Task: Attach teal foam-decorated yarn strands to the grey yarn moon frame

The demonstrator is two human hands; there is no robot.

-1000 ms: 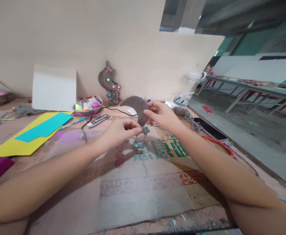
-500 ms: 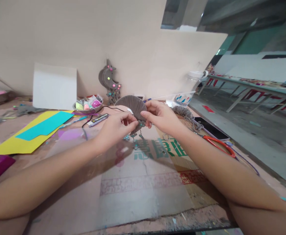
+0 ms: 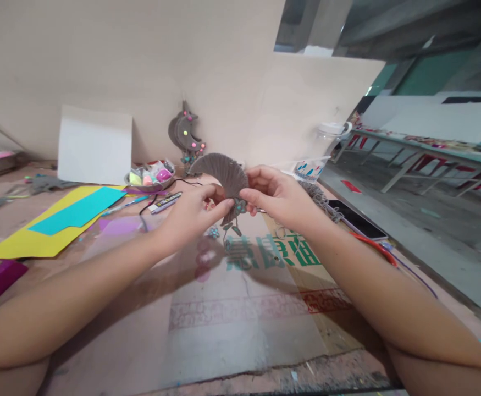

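Observation:
Between my two hands is a grey yarn-wrapped crescent ornament (image 3: 220, 169), held above the table with its rounded edge up. Small turquoise beads or charms (image 3: 239, 205) dangle from its lower part. My left hand (image 3: 194, 214) pinches its lower left side, thumb and fingers together. From the right, my right hand (image 3: 279, 195) grips the other side, thumb on the near face and fingers behind. A similar grey crescent (image 3: 180, 132) with coloured dots stands against the white board behind.
A bowl of coloured clay packets (image 3: 141, 187) and a white card (image 3: 95, 146) sit back left. Yellow paper (image 3: 59, 247) and blue paper (image 3: 79, 210) lie left. At right are grey yarn (image 3: 318, 195), a phone (image 3: 358, 220), orange-handled scissors (image 3: 378, 250) and a plastic jug (image 3: 326, 137).
The crescent ornament has turned and risen slightly between my hands, so its curved outline and hanging beads show more clearly. Both hands keep their hold.

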